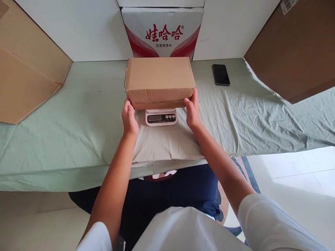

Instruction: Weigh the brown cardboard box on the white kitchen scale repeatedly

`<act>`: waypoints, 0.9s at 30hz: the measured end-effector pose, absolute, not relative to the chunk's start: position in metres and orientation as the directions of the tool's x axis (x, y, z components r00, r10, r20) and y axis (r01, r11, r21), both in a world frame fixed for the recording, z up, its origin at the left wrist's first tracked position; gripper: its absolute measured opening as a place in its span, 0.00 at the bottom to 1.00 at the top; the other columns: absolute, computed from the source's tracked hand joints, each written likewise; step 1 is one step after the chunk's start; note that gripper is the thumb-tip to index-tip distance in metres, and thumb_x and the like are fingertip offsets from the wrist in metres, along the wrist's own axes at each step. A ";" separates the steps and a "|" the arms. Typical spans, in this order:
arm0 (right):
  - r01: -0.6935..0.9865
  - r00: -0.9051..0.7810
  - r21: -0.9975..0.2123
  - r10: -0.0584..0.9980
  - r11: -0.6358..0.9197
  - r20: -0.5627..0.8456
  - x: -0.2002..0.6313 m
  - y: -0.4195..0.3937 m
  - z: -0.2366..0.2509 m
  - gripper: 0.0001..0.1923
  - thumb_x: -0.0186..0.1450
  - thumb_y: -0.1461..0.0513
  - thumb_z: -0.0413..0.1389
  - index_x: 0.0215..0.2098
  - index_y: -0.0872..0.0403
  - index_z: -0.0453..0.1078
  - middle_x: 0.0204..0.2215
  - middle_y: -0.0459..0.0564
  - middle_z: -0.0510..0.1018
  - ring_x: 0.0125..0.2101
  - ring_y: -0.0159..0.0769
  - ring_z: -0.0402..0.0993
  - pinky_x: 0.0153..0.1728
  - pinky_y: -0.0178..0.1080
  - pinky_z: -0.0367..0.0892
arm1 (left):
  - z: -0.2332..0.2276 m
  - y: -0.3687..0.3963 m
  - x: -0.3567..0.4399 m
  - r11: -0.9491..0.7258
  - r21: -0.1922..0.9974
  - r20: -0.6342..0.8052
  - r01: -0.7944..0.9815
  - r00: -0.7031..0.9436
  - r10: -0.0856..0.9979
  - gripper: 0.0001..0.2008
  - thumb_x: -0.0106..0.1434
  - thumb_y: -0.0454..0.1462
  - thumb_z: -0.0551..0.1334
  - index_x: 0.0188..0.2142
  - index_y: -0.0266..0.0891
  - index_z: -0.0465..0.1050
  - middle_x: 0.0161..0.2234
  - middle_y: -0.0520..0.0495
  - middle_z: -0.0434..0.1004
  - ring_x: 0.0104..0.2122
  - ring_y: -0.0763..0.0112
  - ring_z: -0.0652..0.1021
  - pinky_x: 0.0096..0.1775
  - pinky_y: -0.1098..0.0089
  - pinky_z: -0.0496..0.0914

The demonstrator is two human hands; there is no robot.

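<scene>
Green cloth covers the table (78, 115), a phone (221, 74) lying off to the right. Both the left hand (129, 118) and right hand (192, 111) clasp the cardboard box (159, 80) by its lower corners, over the small scale (161, 117).

Both hands grip a closed cardboard box (159, 81) over a white digital kitchen scale (161, 117): the left hand (129, 120) at its near-left corner, the right hand (192, 112) at its near-right. A black smartphone (221, 74) lies beyond the right hand.
</scene>
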State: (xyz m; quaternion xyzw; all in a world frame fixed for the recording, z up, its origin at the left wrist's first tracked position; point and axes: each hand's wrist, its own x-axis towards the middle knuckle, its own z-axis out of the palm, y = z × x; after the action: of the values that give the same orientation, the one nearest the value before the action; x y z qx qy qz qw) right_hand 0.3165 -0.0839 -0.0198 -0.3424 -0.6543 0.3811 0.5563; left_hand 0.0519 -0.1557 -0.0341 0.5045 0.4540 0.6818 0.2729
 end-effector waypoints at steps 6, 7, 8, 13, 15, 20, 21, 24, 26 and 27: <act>-0.037 -0.124 -0.887 0.878 0.461 0.462 0.314 -0.083 -0.020 0.52 0.63 0.27 0.53 0.79 0.36 0.56 0.76 0.49 0.69 0.78 0.60 0.61 0.81 0.64 0.60 | -0.030 -0.158 0.053 -0.447 0.885 0.463 0.127 -0.331 0.822 0.40 0.72 0.70 0.59 0.67 0.47 0.78 0.69 0.37 0.79 0.74 0.46 0.74 0.74 0.52 0.68; -0.048 -0.128 -0.886 0.877 0.461 0.463 0.314 -0.080 -0.019 0.52 0.63 0.27 0.53 0.78 0.36 0.56 0.76 0.48 0.68 0.78 0.59 0.61 0.81 0.63 0.61 | -0.028 -0.157 0.052 -0.449 0.886 0.462 0.120 -0.327 0.824 0.39 0.72 0.69 0.59 0.67 0.47 0.78 0.68 0.38 0.79 0.74 0.45 0.74 0.74 0.52 0.68; -0.056 -0.132 -0.885 0.875 0.463 0.466 0.313 -0.078 -0.017 0.51 0.63 0.27 0.53 0.78 0.35 0.56 0.76 0.48 0.68 0.78 0.59 0.61 0.81 0.63 0.62 | -0.025 -0.155 0.050 -0.450 0.886 0.460 0.108 -0.320 0.829 0.38 0.72 0.69 0.60 0.66 0.48 0.78 0.68 0.38 0.80 0.73 0.45 0.75 0.74 0.51 0.68; -0.009 -0.139 -0.878 0.869 0.478 0.474 0.310 -0.047 0.006 0.52 0.64 0.25 0.51 0.79 0.33 0.55 0.75 0.46 0.70 0.80 0.59 0.59 0.82 0.66 0.60 | -0.009 -0.126 0.033 -0.462 0.887 0.448 0.009 -0.257 0.856 0.35 0.71 0.69 0.63 0.60 0.47 0.79 0.64 0.40 0.84 0.69 0.43 0.79 0.73 0.45 0.72; 0.017 -0.120 -0.879 0.874 0.476 0.471 0.306 -0.025 0.014 0.53 0.63 0.24 0.50 0.80 0.31 0.53 0.75 0.45 0.70 0.80 0.61 0.58 0.82 0.69 0.58 | -0.005 -0.102 0.023 -0.455 0.891 0.444 -0.004 -0.215 0.870 0.39 0.70 0.71 0.63 0.61 0.45 0.77 0.65 0.40 0.82 0.73 0.43 0.75 0.74 0.45 0.70; 0.084 -0.125 -0.870 0.872 0.486 0.474 0.288 0.045 0.008 0.61 0.60 0.18 0.42 0.83 0.29 0.42 0.81 0.38 0.61 0.82 0.53 0.57 0.84 0.59 0.60 | -0.004 -0.023 0.005 -0.366 0.930 0.349 -0.018 -0.260 0.900 0.36 0.74 0.69 0.60 0.60 0.41 0.73 0.71 0.44 0.77 0.81 0.51 0.63 0.80 0.50 0.59; 0.073 -0.104 -0.876 0.877 0.477 0.469 0.283 0.056 0.003 0.63 0.59 0.17 0.41 0.84 0.30 0.40 0.81 0.38 0.61 0.81 0.51 0.58 0.84 0.58 0.60 | -0.006 -0.008 0.003 -0.320 0.947 0.295 -0.041 -0.292 0.910 0.32 0.78 0.65 0.58 0.58 0.41 0.73 0.72 0.46 0.76 0.81 0.55 0.62 0.81 0.52 0.56; 0.011 -0.035 -0.907 0.907 0.420 0.419 0.270 0.079 -0.010 0.67 0.55 0.16 0.45 0.84 0.30 0.40 0.79 0.39 0.65 0.79 0.49 0.59 0.86 0.60 0.57 | -0.017 0.026 0.001 -0.195 0.979 0.166 -0.055 -0.334 0.928 0.27 0.86 0.56 0.47 0.60 0.39 0.71 0.73 0.48 0.75 0.82 0.62 0.59 0.81 0.57 0.53; -0.008 -0.012 -0.931 0.931 0.365 0.365 0.264 0.086 -0.016 0.63 0.56 0.18 0.50 0.82 0.28 0.45 0.78 0.39 0.68 0.80 0.50 0.58 0.86 0.63 0.54 | -0.031 0.038 0.001 -0.180 0.984 0.166 -0.013 -0.338 0.927 0.31 0.85 0.59 0.44 0.62 0.39 0.70 0.75 0.47 0.72 0.82 0.60 0.59 0.80 0.56 0.54; -0.004 -0.012 -0.940 0.940 0.341 0.341 0.262 0.089 -0.018 0.60 0.57 0.20 0.52 0.81 0.27 0.47 0.77 0.39 0.69 0.80 0.50 0.57 0.86 0.64 0.53 | -0.038 0.041 0.001 -0.198 0.980 0.189 0.009 -0.332 0.924 0.34 0.83 0.63 0.45 0.62 0.40 0.71 0.76 0.46 0.71 0.82 0.58 0.60 0.80 0.55 0.56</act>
State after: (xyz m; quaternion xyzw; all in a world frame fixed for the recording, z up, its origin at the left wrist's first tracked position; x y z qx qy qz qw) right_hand 0.2625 0.0889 -0.0184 -0.4023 -0.5817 0.4098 0.5762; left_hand 0.0013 0.0413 -0.0382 0.4495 0.5191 0.6298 0.3630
